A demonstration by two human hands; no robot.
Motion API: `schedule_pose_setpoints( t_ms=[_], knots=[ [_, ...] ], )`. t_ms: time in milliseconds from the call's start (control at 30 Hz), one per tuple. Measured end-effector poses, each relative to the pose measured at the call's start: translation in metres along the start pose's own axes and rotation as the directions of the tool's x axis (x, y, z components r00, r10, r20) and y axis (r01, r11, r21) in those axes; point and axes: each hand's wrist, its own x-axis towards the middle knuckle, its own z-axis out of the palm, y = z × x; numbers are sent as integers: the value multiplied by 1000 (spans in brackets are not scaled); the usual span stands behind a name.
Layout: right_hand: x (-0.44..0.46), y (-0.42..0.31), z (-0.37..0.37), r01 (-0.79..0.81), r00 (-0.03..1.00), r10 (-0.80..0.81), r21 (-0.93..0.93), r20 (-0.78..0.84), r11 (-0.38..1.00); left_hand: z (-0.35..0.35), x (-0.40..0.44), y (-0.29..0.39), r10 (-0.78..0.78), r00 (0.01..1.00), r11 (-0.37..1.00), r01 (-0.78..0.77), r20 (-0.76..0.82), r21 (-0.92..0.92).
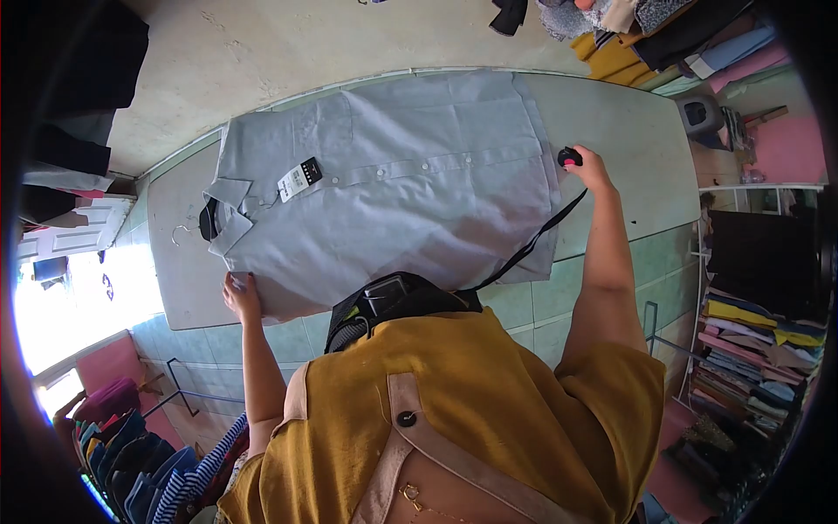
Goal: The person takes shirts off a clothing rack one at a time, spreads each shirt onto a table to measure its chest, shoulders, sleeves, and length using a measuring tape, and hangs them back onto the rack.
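A light grey button-up shirt (393,175) lies spread on the table, its collar to the left and its hem to the right. A white and black price tag (299,180) rests on its front. A hanger hook (181,234) sticks out at the collar. My left hand (243,299) is at the near shoulder edge of the shirt, fingers closed on the cloth. Beyond the hem, my right hand (590,167) grips a small black round object (569,157) with a pink spot; its kind is unclear. The right hand is apart from the shirt.
The pale table (628,131) meets a wall at the back. A black waist bag (397,301) with a dangling strap (532,244) hangs at my front, over the table's near edge. Folded clothes (742,349) fill shelves at right; hanging clothes (148,463) are at lower left.
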Motion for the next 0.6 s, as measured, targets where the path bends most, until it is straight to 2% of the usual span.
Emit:
schedule_pose_setpoints(
  t_ms=[67,133,167,200,233,267,300,333,367,400,467,500,533,567,600],
  knots=[
    [4,6,-12,90,986,-99,-68,-133,994,-13,-8,21,-50,998,999,50,36,17],
    [17,9,-47,35,969,-51,-70,-242,997,-19,-5,29,-107,992,994,105,64,34],
    [28,29,-66,101,901,-116,-59,-419,993,-20,-1,28,-167,978,986,166,122,23],
    [27,19,-101,8,858,-72,-126,-508,992,-21,2,26,-223,958,974,224,182,16],
    [31,26,-134,-98,805,5,-124,-594,987,-19,8,20,-227,958,974,227,178,19],
    [34,32,-166,-20,645,-132,-189,-752,982,-15,15,10,-206,957,977,192,206,89],
    [29,21,-194,-153,525,-107,-218,-844,964,-11,19,6,-187,953,976,153,237,155],
    [23,11,-215,-192,452,-95,-201,-887,961,-9,19,5,-190,953,975,156,237,156],
    [20,6,-227,-229,377,-85,-181,-922,956,-7,19,6,-234,951,972,224,204,74],
    [23,13,-228,-225,380,-87,-183,-921,957,-6,18,7,-281,944,958,287,172,-9],
    [31,37,-226,-106,452,22,-29,-891,994,-7,11,16,-292,948,956,295,130,-1],
    [44,58,-203,64,456,-7,25,-890,998,-11,6,23,-297,951,955,298,87,6],
    [37,46,-174,-28,539,86,84,-838,996,-17,2,29,-307,948,951,308,79,6],
    [43,56,-138,-206,594,223,122,-773,971,-25,-2,35,-286,954,958,287,95,-1],
    [49,73,-98,-214,680,298,208,-670,954,-32,-7,39,-271,957,962,273,106,-8]
  ],
)
